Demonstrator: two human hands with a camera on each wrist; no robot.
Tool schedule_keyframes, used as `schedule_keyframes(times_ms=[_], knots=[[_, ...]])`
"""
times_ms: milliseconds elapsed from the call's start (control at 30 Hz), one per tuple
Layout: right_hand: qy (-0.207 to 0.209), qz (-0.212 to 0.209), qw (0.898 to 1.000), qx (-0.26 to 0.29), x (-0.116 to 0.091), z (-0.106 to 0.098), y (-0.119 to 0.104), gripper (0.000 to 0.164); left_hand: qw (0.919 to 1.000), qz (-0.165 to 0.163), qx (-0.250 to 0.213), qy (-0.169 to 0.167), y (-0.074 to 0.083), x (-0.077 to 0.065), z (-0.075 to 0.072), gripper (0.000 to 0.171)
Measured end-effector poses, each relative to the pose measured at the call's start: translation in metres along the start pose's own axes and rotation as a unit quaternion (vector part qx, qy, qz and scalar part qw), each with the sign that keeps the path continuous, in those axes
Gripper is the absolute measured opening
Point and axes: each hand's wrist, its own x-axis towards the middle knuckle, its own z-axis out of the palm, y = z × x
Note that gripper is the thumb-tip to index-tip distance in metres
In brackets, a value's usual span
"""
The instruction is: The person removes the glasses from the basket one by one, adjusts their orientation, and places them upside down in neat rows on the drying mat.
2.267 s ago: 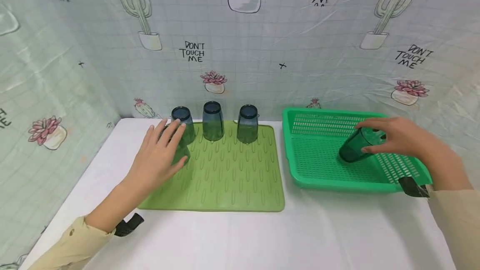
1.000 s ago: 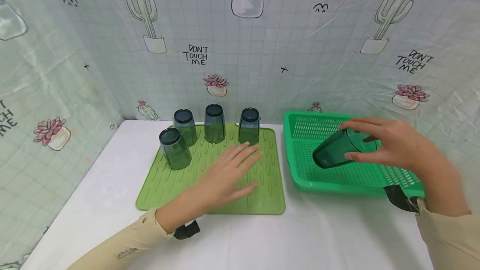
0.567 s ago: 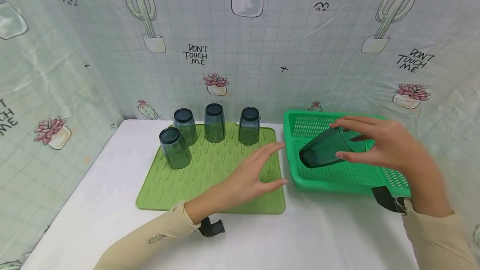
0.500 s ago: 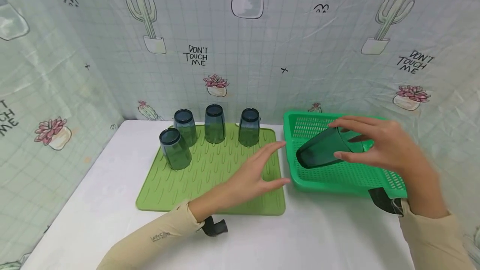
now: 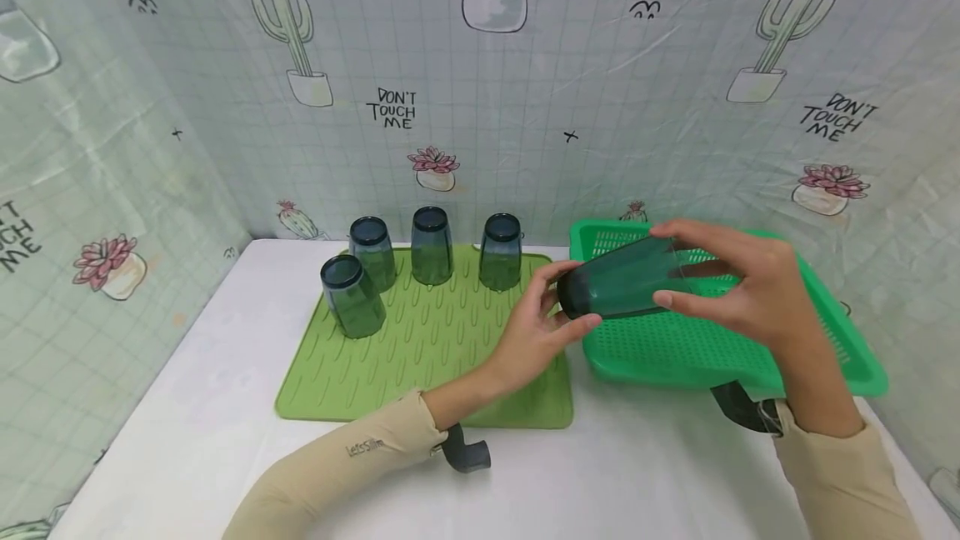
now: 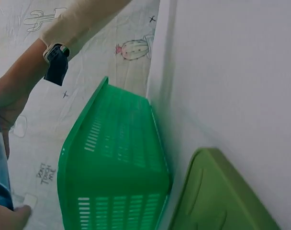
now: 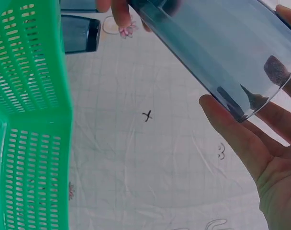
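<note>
A tinted drinking glass lies tilted between both hands above the green basket, its thick dark base to the left. My right hand grips it near the open rim, fingers above and thumb below; in the right wrist view the thumb presses by the rim. At the base end, my left hand has its fingers behind the glass and its thumb under it. Four-sided and green, a drying mat lies to the left with several upside-down glasses, one of them a front-left glass.
Along the mat's back edge stand a left glass, a middle glass and a right glass. The perforated basket sits close to the mat's right side. A patterned sheet hangs behind the white table.
My left hand has left the front-left glass on the mat, moved right and taken the other glass's base. My right hand has brought that glass up and leftward from inside the basket.
</note>
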Motion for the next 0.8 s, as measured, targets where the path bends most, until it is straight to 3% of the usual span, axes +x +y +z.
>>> schedule_keyframes(times_ms=[167, 267, 467, 600, 800], knots=[[-0.017, 0.001, 1.0, 0.008, 0.002, -0.002, -0.001, 0.066, 0.9987, 0.035, -0.019, 0.033, 0.0, 0.0, -0.001, 0.066], [-0.052, 0.015, 0.998, 0.017, 0.0, -0.005, -0.001, 0.065, 0.9968, 0.055, -0.02, 0.053, 0.001, 0.001, -0.002, 0.066], [-0.142, 0.058, 0.988, 0.007, -0.002, -0.011, -0.006, 0.09, 0.9949, 0.072, 0.0, 0.07, 0.01, 0.003, -0.006, 0.066], [-0.18, 0.042, 0.982, -0.049, -0.002, -0.014, -0.009, 0.088, 0.9921, 0.102, 0.041, 0.061, 0.016, 0.004, -0.01, 0.069], [-0.21, 0.035, 0.969, -0.125, 0.0, -0.016, -0.021, 0.088, 0.982, 0.153, 0.111, 0.01, 0.029, 0.01, -0.017, 0.069]])
